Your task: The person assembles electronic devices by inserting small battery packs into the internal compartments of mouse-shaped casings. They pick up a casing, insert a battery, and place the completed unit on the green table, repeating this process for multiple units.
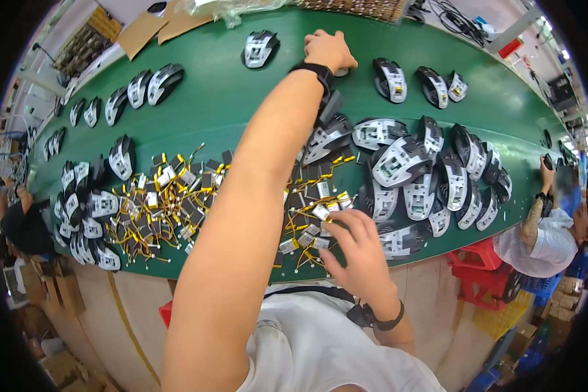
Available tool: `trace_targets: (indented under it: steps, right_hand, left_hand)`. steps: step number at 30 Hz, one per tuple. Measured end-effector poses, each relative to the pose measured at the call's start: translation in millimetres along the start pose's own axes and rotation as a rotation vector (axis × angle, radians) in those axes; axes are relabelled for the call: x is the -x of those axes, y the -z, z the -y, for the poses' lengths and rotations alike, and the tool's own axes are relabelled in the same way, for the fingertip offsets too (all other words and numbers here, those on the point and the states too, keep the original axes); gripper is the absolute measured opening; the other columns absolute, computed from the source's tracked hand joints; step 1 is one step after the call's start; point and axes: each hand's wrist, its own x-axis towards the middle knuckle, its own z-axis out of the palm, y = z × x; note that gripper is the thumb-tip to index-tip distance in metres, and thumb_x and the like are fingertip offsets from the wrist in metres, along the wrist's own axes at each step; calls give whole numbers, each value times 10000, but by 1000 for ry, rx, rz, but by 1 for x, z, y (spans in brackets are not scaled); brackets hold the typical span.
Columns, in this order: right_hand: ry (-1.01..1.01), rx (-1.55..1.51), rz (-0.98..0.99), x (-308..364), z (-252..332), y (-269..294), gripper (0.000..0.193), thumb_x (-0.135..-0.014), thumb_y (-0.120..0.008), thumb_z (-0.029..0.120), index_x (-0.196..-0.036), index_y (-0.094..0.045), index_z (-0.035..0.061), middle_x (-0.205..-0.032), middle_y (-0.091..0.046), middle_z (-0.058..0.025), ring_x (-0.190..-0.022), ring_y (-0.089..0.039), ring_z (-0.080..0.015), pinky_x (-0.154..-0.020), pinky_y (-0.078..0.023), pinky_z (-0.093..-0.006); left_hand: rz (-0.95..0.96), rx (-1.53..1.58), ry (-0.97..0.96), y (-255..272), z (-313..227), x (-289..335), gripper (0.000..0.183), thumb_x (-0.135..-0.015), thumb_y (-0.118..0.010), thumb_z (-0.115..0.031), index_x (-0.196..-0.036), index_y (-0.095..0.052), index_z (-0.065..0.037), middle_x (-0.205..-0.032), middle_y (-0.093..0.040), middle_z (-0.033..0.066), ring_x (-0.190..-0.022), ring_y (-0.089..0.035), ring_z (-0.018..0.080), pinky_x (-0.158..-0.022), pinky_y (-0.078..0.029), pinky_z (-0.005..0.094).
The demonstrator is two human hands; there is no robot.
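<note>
A lane of bare green counter (209,85) opens between the far-left row of mouse shells (138,88) and a lone shell (260,49). Nearer, tangled wired batteries (165,175) and a crowded shell pile (402,160) block low passage; the left arm (248,215) spans the middle, clearance beneath hard to judge.

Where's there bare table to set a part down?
The green table is bare between the far-left row of mouse shells and the lone far shell, and from there back toward the battery heap. Another bare patch lies right of the far-right shells. Crowded: that heap, the shell pile at left, and the larger shell pile beside the right hand.
</note>
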Motion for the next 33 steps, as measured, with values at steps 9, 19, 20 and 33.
trace_targets:
  steps: [9, 19, 20, 33]
  right_hand:
    - [84, -20, -84, -23, 0, 1, 295, -720, -721, 3, -1003, -668, 68, -1003, -641, -84, -884, -615, -286, -767, -510, -374]
    - [69, 119, -120, -65, -13, -27, 194, -742, -734, 45, -925, -676, 75, -895, -636, -61, -818, -604, -252, -696, -497, -344]
    - [85, 113, -127, -66, -15, -28, 187, -742, -737, 45, -916, -676, 70, -884, -645, -61, -808, -608, -250, -692, -498, -340]
    - [-159, -124, -167, -61, -24, -24, 129, -792, -738, 53, -912, -695, 28, -809, -692, -85, -701, -666, -179, -607, -510, -273]
  left_hand:
    - [80, 585, -120, 63, 81, 76, 1118, -538, -839, -477, -1430, -360, -1, -1266, -523, 270, -1146, -558, 384, -948, -473, 386]
    - [-139, 1820, -295, 119, 142, 338, 990, -690, -717, -451, -1449, -308, 34, -1269, -542, 276, -798, -618, 183, -702, -491, 256]
    - [-158, 1982, -289, 105, 143, 355, 940, -768, -667, -520, -1435, -329, 51, -1294, -520, 311, -743, -588, 171, -664, -471, 254]
    - [-124, 2622, 248, 21, 108, 407, 609, -891, -614, -281, -1357, -428, 65, -1187, -574, 204, -905, -590, 250, -832, -490, 339]
